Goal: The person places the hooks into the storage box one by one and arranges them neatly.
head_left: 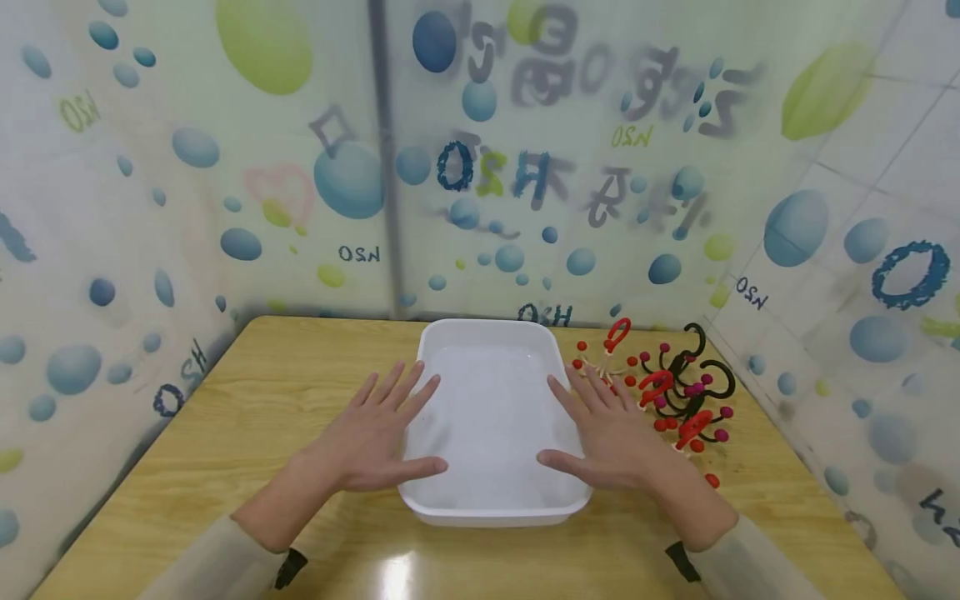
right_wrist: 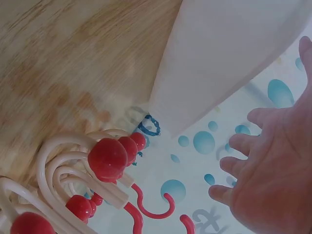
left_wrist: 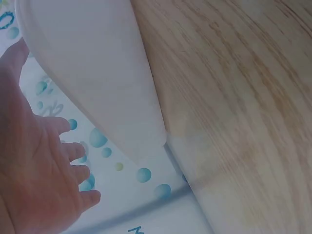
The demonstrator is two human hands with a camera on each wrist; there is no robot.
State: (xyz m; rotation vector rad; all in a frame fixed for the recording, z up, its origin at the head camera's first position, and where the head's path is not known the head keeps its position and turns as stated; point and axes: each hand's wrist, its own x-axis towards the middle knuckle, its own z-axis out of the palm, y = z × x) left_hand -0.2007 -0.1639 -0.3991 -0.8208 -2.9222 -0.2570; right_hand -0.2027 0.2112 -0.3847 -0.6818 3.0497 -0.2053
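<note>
A white rectangular tray (head_left: 491,400) stands on the table, with nothing in it. My left hand (head_left: 375,442) is spread over its left rim, palm down, fingers straight and thumb pointing inward. Mirroring it, my right hand (head_left: 615,442) spreads over the right rim. Neither hand grips anything; in the left wrist view the fingers stand apart from the tray's side wall (left_wrist: 92,63). Beyond the right hand lie several claw-shaped scalp massagers: white-legged ones with red balls (right_wrist: 107,158) and red hooked handles, and black ones (head_left: 678,364) with magenta balls.
The wooden table (head_left: 285,375) reaches back to a patterned curtain-like wall (head_left: 465,225), with similar walls on both sides. The massagers lie in a loose cluster between the tray and the table's right edge. Bare wood shows left of the tray.
</note>
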